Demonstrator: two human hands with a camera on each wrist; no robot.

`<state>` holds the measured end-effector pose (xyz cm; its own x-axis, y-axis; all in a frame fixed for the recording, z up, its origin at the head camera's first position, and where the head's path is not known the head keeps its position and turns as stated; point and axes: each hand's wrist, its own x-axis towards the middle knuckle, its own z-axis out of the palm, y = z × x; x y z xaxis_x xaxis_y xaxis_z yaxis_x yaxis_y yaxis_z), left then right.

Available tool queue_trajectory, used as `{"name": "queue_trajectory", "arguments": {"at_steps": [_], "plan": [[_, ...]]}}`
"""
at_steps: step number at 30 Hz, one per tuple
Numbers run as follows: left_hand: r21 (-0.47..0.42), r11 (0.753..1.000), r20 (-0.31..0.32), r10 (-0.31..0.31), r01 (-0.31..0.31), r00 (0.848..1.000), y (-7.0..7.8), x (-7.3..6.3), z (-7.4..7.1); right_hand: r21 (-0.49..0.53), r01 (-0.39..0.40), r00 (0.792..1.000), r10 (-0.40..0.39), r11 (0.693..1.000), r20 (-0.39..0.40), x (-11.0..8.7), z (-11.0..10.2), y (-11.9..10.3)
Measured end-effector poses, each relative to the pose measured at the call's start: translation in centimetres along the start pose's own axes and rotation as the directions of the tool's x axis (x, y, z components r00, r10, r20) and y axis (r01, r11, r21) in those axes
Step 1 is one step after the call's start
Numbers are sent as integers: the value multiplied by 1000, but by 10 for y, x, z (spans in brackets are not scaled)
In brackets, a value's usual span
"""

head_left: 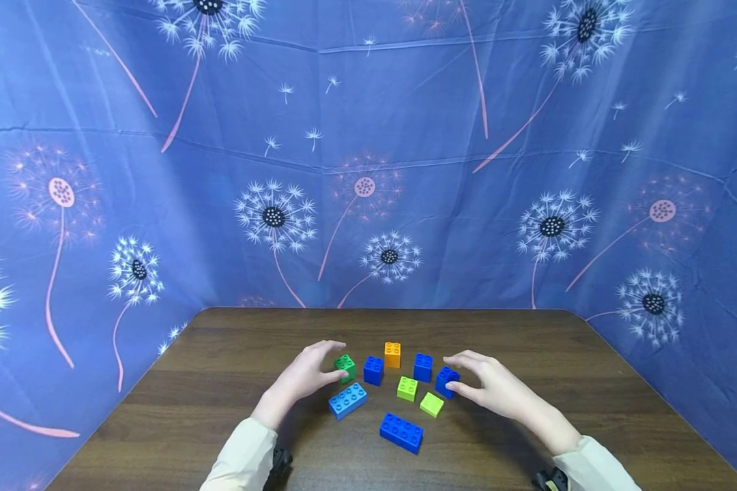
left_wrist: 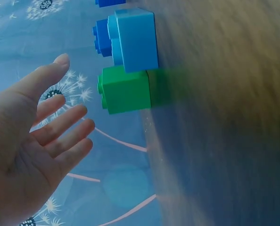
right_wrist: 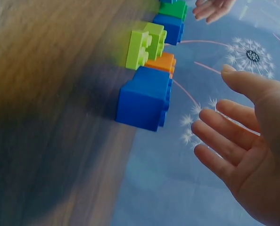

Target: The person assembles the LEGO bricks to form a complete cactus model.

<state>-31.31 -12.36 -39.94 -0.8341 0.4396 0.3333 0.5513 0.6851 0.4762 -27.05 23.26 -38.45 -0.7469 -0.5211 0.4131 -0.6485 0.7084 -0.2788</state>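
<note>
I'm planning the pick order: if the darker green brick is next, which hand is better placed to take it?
Probably the left. The left hand is empty and open beside the darker green brick, while the right hand is across the group, next to the rightmost blue brick.

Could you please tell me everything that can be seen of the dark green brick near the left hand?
The green brick is a small, blocky toy piece with smooth sides, seemingly plastic, with round studs on top, apparently four. It sits upright, studs up, on the brown table, just beyond the light-blue brick and left of a dark-blue brick. In the head view the left hand's thumb overlaps it, but the left wrist view shows a gap between them.
</note>
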Motion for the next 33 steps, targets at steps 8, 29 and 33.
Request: {"name": "queue_trajectory", "arguments": {"at_steps": [8,29,33], "plan": [[-82,996,25,35,-33,999,6,9,7,32,23,999,-24,999,45,3,7,-8],[-148,988,99,50,-35,994,26,28,29,111,93,980,-110,989,163,13,30,-33],[-153,988,108,40,-24,993,27,31,33,150,74,974,-104,986,202,14,35,-37]]}}
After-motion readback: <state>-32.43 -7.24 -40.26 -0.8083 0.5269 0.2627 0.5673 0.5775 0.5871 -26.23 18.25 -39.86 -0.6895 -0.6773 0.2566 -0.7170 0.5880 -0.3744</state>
